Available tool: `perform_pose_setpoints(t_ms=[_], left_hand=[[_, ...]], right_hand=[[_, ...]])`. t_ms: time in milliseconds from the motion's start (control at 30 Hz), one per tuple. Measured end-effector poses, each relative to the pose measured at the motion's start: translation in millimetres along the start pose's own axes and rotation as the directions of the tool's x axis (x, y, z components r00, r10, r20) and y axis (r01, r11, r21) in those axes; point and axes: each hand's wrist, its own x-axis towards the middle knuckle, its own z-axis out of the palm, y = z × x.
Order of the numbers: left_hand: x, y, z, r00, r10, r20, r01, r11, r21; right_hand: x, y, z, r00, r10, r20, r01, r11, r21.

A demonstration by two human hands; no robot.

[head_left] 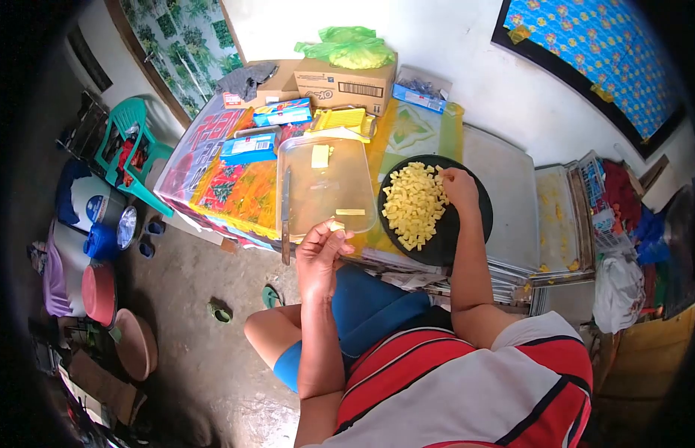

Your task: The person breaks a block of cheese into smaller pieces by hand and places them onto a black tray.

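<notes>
My left hand (323,250) is raised at the near edge of the clear plastic tray (329,194), its fingers pinching a small yellow piece (337,225). On the tray lie a yellow block (320,155) and a thin yellow strip (350,212). A knife (285,216) rests along the tray's left side, its handle over the table edge. My right hand (459,185) is at the right side of a heap of yellow cubes (413,205) on a round black tray (474,228). Its fingers are pressed together; whatever they hold is too small to make out.
Behind the tray are a yellow slicer (343,121), blue boxes (249,148) and a cardboard box (340,84) with a green bag (347,48). Stacked metal trays (500,194) stand at the right. A green chair (134,145) is left of the table.
</notes>
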Motion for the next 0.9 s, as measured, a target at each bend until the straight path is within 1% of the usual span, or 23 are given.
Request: perform_pose_setpoints(t_ms=[67, 167, 233, 267, 300, 333, 367, 400, 500, 600, 633, 733, 833, 900], left_hand=[[0, 0, 3, 1.0, -0.012, 0.005, 0.012, 1.0, -0.004], [2, -2, 5, 1.0, -0.003, 0.023, 0.002, 1.0, 0.027], [2, -6, 4, 0.999, 0.025, 0.04, -0.027, 0.998, 0.063], [2, -9, 3, 0.997, 0.049, 0.052, -0.053, 0.995, 0.085], [2, -10, 3, 0.995, 0.073, 0.062, -0.079, 0.991, 0.106], [2, -10, 4, 0.994, 0.084, 0.064, -0.091, 0.989, 0.12], [1, -10, 5, 0.993, 0.094, 0.066, -0.102, 0.986, 0.134], [0, -9, 7, 0.992, 0.104, 0.07, -0.113, 0.983, 0.147], [-5, -2, 13, 0.987, 0.126, 0.1, -0.144, 0.969, 0.199], [-9, 3, 13, 0.977, 0.173, 0.125, -0.199, 0.949, 0.243], [-10, 4, 12, 0.973, 0.191, 0.131, -0.219, 0.942, 0.254], [-11, 4, 11, 0.975, 0.187, 0.116, -0.211, 0.945, 0.248], [-12, 8, 13, 0.983, 0.155, 0.095, -0.174, 0.955, 0.241], [-12, 9, 13, 0.98, 0.164, 0.113, -0.186, 0.957, 0.224]], right_hand=[[4, 11, 5, 1.0, -0.003, 0.026, 0.004, 0.999, -0.033], [-2, -9, 1, 1.0, -0.027, -0.002, 0.027, 0.999, 0.025], [-11, -25, 3, 0.983, -0.181, 0.013, 0.173, 0.959, 0.223], [-16, -36, 5, 0.966, -0.258, 0.009, 0.241, 0.915, 0.323], [-25, -53, 4, 0.925, -0.354, 0.141, 0.238, 0.825, 0.512], [-35, -71, 0, 0.851, -0.464, 0.246, 0.19, 0.708, 0.68], [-48, -88, -6, 0.766, -0.533, 0.36, 0.088, 0.641, 0.762], [-61, -103, -11, 0.658, -0.605, 0.449, -0.029, 0.575, 0.817], [-89, -131, -18, 0.459, -0.717, 0.525, -0.037, 0.575, 0.818], [-96, -135, -5, 0.424, -0.739, 0.523, -0.08, 0.545, 0.835], [-96, -137, -7, 0.441, -0.731, 0.52, -0.084, 0.544, 0.835], [-100, -139, -8, 0.454, -0.722, 0.521, -0.128, 0.526, 0.841], [-102, -140, -10, 0.47, -0.738, 0.485, -0.05, 0.526, 0.849], [-103, -142, -16, 0.439, -0.769, 0.464, -0.025, 0.506, 0.862]])
